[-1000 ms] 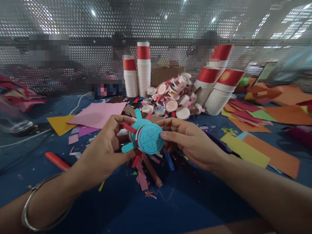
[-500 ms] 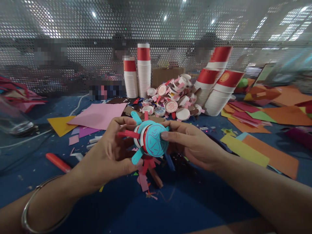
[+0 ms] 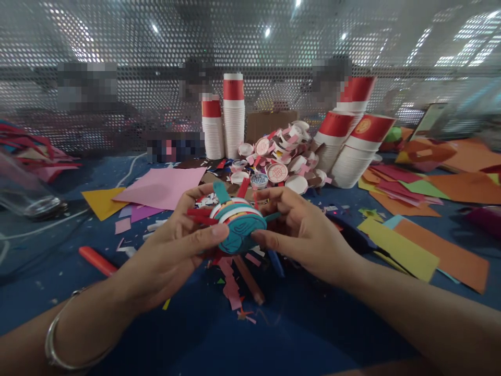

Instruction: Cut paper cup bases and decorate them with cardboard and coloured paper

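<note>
Between my two hands is a round paper craft [image 3: 242, 232], with a blue disc face bearing drawn lines, a white and red banded rim, and red and blue strips sticking out around it. My left hand [image 3: 176, 245] grips its left side, thumb on the blue face and fingers behind. On the right side, my right hand [image 3: 301, 230] holds the edge with its thumb at the face. The craft is tilted, its face turned down toward me. Below it on the blue table [image 3: 188, 334] lie pink paper scraps [image 3: 230, 287] and a brown stick [image 3: 250, 282].
Stacked paper cups [image 3: 234, 120] and more leaning cup stacks [image 3: 352, 151] stand behind a heap of paper discs [image 3: 277, 167]. Pink paper [image 3: 164, 185] lies left, beside a red marker [image 3: 97, 261]. Yellow [image 3: 399, 248] and orange sheets [image 3: 450, 256] lie right.
The paper craft has tipped so its blue face points lower and its rim shows more. My left thumb has moved up onto the face.
</note>
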Motion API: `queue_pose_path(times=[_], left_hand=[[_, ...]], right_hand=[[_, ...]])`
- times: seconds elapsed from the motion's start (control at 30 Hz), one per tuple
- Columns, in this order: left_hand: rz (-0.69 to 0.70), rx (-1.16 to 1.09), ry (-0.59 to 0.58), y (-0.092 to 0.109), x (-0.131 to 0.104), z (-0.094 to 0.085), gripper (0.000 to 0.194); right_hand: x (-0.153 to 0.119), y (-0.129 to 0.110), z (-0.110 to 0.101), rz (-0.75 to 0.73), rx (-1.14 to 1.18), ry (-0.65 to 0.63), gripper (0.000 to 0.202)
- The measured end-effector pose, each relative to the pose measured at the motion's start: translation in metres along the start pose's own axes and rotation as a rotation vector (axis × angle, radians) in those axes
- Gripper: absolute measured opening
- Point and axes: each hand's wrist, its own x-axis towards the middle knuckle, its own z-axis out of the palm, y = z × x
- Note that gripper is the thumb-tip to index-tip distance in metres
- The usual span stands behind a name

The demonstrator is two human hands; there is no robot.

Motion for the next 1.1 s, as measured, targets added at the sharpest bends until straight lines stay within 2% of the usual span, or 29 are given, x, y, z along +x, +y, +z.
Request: queue_pose_path(times=[0.1, 0.23, 0.33, 0.43, 0.53, 0.73, 0.83, 0.97, 1.1], left_hand=[[-0.058, -0.046, 0.115, 0.001, 0.004, 0.000, 0.049], [-0.110, -0.085, 0.162, -0.001, 0.008, -0.003, 0.029], [-0.070, -0.079, 0.125, -0.001, 0.008, -0.004, 0.022], [-0.010, -0.052, 0.019, 0.000, 0.007, -0.004, 0.015], [0.019, -0.019, -0.068, 0.001, 0.004, -0.006, 0.019], [-0.015, 0.092, -0.104, 0.001, -0.001, -0.012, 0.045], [-0.001, 0.122, -0.030, 0.002, 0.001, -0.013, 0.049], [0.127, 0.145, 0.123, 0.004, 0.009, -0.018, 0.047], [0.269, 0.274, 0.136, 0.002, 0.013, -0.027, 0.042]], right_hand=[[-0.002, 0.002, 0.002, -0.042, -0.073, 0.014, 0.054], [-0.002, 0.003, 0.002, -0.059, -0.123, 0.014, 0.052], [0.000, 0.001, 0.000, -0.072, -0.139, 0.006, 0.045], [0.000, -0.001, -0.003, -0.090, -0.183, 0.000, 0.042], [-0.001, -0.003, -0.004, -0.035, -0.149, -0.034, 0.043], [0.000, -0.006, -0.004, 0.103, -0.006, -0.086, 0.040], [0.001, -0.008, -0.007, 0.143, -0.002, -0.094, 0.041], [0.005, -0.009, -0.016, 0.198, -0.020, -0.028, 0.041], [0.010, -0.012, -0.028, 0.212, 0.019, 0.087, 0.039]])
